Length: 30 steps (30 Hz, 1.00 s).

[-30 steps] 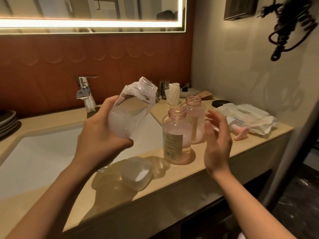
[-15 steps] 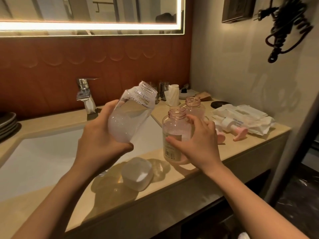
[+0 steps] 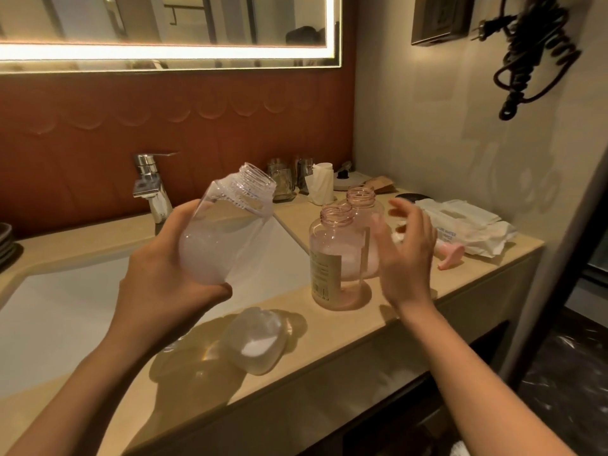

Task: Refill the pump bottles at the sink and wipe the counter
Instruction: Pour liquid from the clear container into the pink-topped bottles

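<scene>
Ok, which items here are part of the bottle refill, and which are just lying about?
Job: clear refill jar in the left hand, near pink bottle, far pink bottle, pink pump head, loose lid, wipes pack.
Lying about: drinking glasses, hairdryer cord, stacked plates.

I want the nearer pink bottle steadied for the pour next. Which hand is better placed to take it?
The right hand: it is open, holds nothing and hovers just beside the nearer pink bottle. The left hand grips the tilted clear bottle, so it is likely needed for pouring.
</scene>
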### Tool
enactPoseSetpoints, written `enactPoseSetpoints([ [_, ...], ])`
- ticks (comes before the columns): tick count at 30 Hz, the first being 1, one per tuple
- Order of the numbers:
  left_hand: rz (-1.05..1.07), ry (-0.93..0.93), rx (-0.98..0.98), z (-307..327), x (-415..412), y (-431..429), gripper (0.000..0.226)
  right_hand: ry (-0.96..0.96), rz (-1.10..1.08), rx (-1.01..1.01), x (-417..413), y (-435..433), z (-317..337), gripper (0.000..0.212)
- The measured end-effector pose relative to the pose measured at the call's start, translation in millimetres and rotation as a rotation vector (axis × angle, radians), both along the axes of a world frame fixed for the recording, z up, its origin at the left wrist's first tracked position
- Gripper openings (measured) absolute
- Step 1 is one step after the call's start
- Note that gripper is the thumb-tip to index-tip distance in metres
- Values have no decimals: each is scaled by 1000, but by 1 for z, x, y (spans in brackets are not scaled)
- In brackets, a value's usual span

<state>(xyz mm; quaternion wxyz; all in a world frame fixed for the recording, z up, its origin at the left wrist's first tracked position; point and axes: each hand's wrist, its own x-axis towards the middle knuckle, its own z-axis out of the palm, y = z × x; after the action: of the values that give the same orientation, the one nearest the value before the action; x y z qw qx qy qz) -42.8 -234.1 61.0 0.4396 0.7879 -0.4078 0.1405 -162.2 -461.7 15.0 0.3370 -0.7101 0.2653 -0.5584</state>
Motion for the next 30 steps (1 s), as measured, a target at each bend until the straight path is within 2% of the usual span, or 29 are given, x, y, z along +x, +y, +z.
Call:
enactPoseSetpoints([
  [2,2,0,7,-1,2,1,95,48,71,33,-3,-21,17,43],
  [7,16,2,20,0,3,5,95,556,497,138,-11,-59,49,83],
  [9,27,6,24,0,3,6,96,678,600,180,-9,-66,51,93],
  [11,33,7,30,0,2,7,96,714,606,202,-4,-71,49,98],
  [20,48,15,29,4,-1,13,95,573,548,155,0,-83,39,96],
  [23,46,22,23,6,-2,14,96,392,504,172,-8,-80,39,103],
  [26,55,19,18,8,-2,16,96,164,505,196,-21,-75,54,99],
  [30,69,-4,18,10,-3,19,95,70,448,55,-42,-61,78,92],
])
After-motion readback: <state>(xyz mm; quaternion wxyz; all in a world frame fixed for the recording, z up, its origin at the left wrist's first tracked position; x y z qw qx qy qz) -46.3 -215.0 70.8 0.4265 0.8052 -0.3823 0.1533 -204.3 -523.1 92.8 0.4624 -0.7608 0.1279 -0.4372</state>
